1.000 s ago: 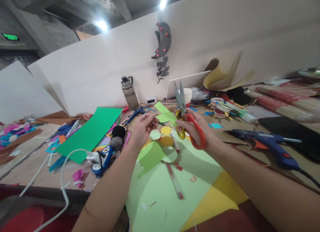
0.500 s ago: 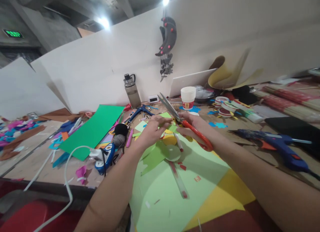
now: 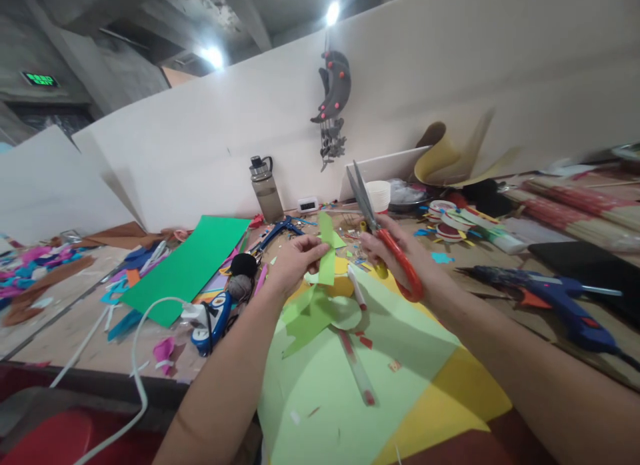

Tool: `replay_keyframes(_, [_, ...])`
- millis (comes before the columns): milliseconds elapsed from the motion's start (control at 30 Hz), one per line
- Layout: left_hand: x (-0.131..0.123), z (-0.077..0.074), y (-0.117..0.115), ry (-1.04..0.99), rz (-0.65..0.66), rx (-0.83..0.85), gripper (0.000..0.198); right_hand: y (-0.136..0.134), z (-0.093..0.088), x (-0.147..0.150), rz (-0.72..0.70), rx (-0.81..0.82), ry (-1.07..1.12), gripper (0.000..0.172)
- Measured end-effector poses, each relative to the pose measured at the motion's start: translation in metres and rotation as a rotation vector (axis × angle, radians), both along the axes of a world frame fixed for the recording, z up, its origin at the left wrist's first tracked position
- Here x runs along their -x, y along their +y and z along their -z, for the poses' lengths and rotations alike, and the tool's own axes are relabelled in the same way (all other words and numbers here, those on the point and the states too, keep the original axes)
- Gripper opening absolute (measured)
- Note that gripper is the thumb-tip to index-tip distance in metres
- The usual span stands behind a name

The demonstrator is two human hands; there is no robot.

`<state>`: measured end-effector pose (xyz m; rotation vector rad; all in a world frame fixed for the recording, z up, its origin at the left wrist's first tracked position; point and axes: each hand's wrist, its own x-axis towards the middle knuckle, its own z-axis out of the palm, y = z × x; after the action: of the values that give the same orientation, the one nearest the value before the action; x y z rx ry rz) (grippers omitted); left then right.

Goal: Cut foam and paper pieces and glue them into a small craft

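Note:
My left hand (image 3: 296,259) pinches a light green paper strip (image 3: 327,255) upright between thumb and fingers. In my right hand (image 3: 413,251) is a pair of scissors (image 3: 369,208) with orange-red handles, its blades pointing up and slightly parted, apart from the strip. Something yellow (image 3: 381,270) shows under my right fingers; I cannot make out its kind. Below my hands, a cut piece of green paper (image 3: 307,318) and a pale round piece (image 3: 346,312) lie on a large pale green sheet (image 3: 325,411). A white pen (image 3: 357,288) and a clear pen with red ends (image 3: 357,368) rest there too.
At right lies a blue glue gun (image 3: 560,295). A water bottle (image 3: 267,191) and paper cups (image 3: 379,195) stand near the white wall. To the left are a dark green sheet (image 3: 187,268), a blue-and-white power strip (image 3: 213,325) and its white cable (image 3: 137,361).
My left hand has lifted the green strip upright from among the papers. My right hand has shifted slightly right with the scissors, whose blades now point more steeply up.

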<state>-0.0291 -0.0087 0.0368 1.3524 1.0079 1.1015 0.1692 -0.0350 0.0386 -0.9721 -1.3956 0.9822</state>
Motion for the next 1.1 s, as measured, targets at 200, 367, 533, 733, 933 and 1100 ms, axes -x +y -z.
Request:
replay_keyframes(200, [0.003, -0.006, 0.006, -0.416, -0.243, 0.006, 0.039, -0.011, -0.004, 0.002, -0.058, -0.032, -0.361, 0.029])
replay_keyframes(367, [0.008, -0.013, 0.005, -0.533, -0.341, -0.051, 0.035, -0.011, 0.004, 0.004, -0.147, -0.019, -0.563, 0.026])
replay_keyframes(533, [0.009, -0.014, 0.006, -0.587, -0.399, -0.069, 0.033, -0.014, 0.007, 0.005, -0.218, -0.031, -0.583, 0.030])
replay_keyframes(733, [0.005, -0.011, 0.006, -0.573, -0.388, -0.077, 0.033, -0.019, 0.003, 0.008, -0.293, 0.064, -0.530, 0.030])
replay_keyframes(933, [0.002, -0.006, 0.006, -0.552, -0.368, -0.110, 0.035, -0.022, 0.001, 0.009, -0.278, 0.079, -0.497, 0.034])
replay_keyframes(1100, [0.000, -0.006, 0.006, -0.548, -0.388, -0.109, 0.034, -0.023, 0.000, 0.010, -0.269, 0.096, -0.480, 0.034])
